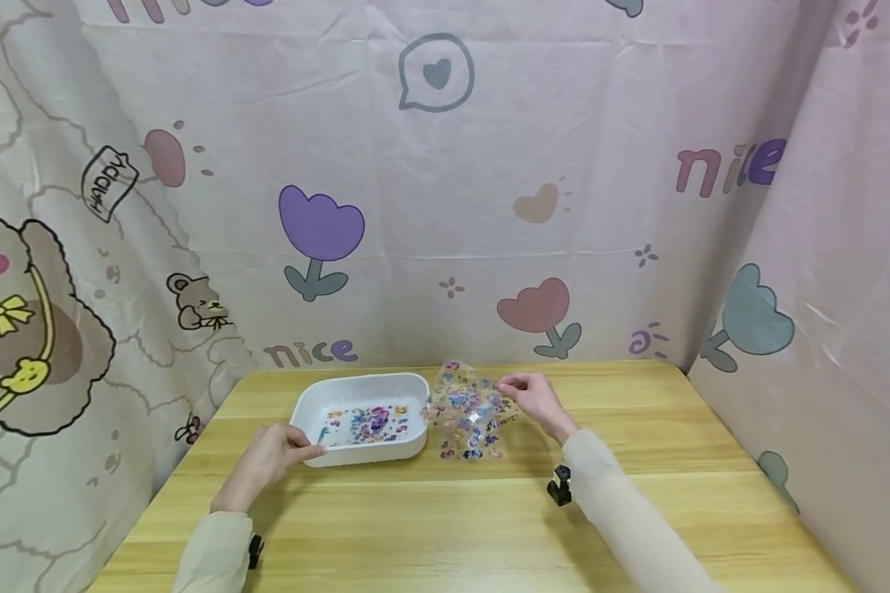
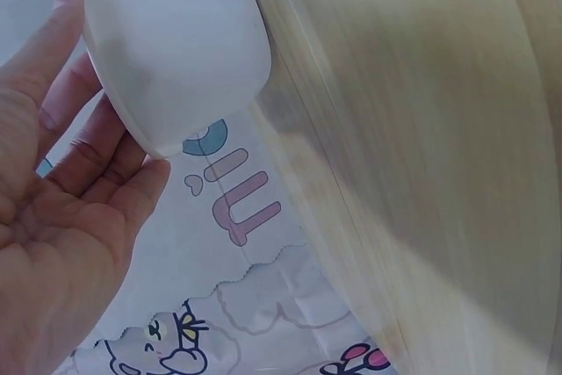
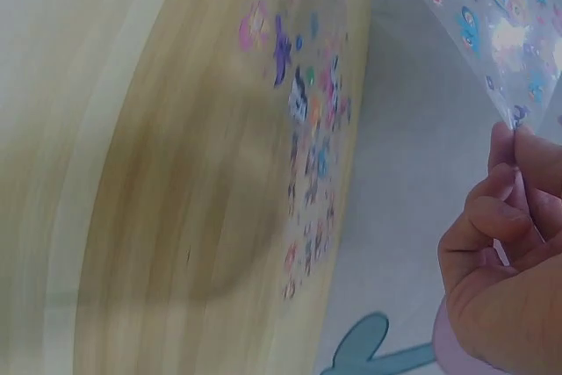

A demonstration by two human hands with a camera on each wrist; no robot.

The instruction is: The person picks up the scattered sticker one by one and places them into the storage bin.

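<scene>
A white rectangular plastic tray (image 1: 365,452) stands at the back left of the table, with colourful stickers (image 1: 377,420) lying inside. My left hand (image 1: 270,457) grips its near left corner. The left wrist view shows the thumb and fingers of that hand (image 2: 79,191) along the rim of the tray (image 2: 184,41). Right of the tray is clear sticker sheet (image 1: 475,403) with small cartoon prints. My right hand (image 1: 537,402) pinches a sheet by its edge. In the right wrist view, thumb and fingertips hold a corner of the raised sheet (image 3: 505,19).
More stickers on clear film (image 3: 312,120) lie on the wooden table (image 1: 430,527) beneath the held sheet. A printed curtain (image 1: 430,206) hangs right behind the table's back edge and along both sides. Small black wrist devices (image 1: 559,486) sit by both sleeves.
</scene>
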